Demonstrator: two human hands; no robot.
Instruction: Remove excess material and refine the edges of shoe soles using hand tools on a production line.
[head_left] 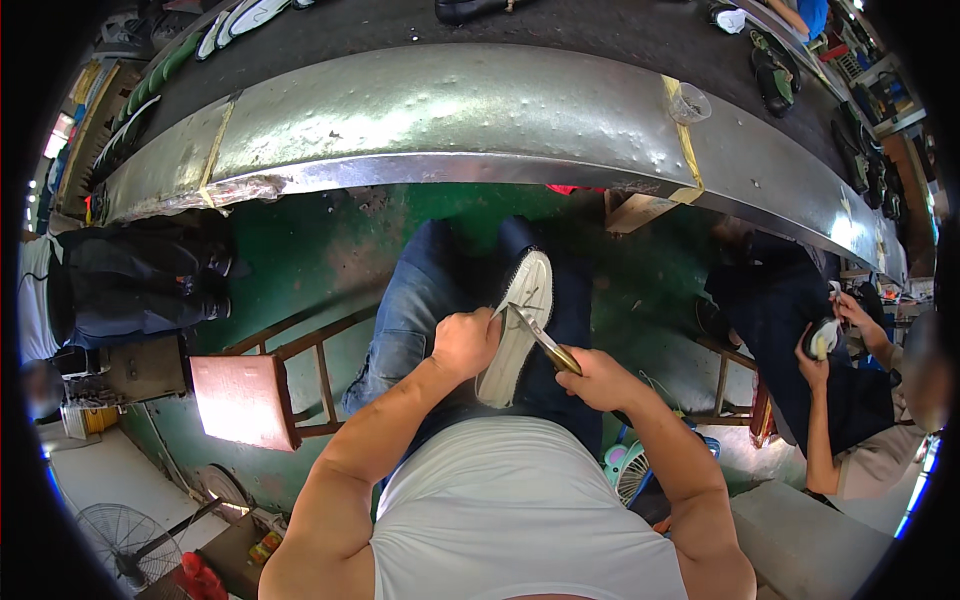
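A pale shoe (518, 350) lies sole side up across my lap, its toe away from me, with a dark stitched or ruffled edge. My left hand (465, 343) is closed at the shoe's left edge, thumb and fingers pinching the material there. In my right hand (598, 380) is a pair of pliers (548, 345) with a brass-coloured handle and a silver head. The head reaches over the middle of the shoe's underside, where a few dark marks or threads show. Whether the jaws grip anything is too small to tell.
Ahead runs a metal-edged workbench (450, 110) with a dark top and several shoes (775, 75). A padded stool (240, 400) stands left. At right, a seated co-worker (870, 400) handles a shoe; another person (130, 280) is at far left. Small fan (628, 470) near my right elbow.
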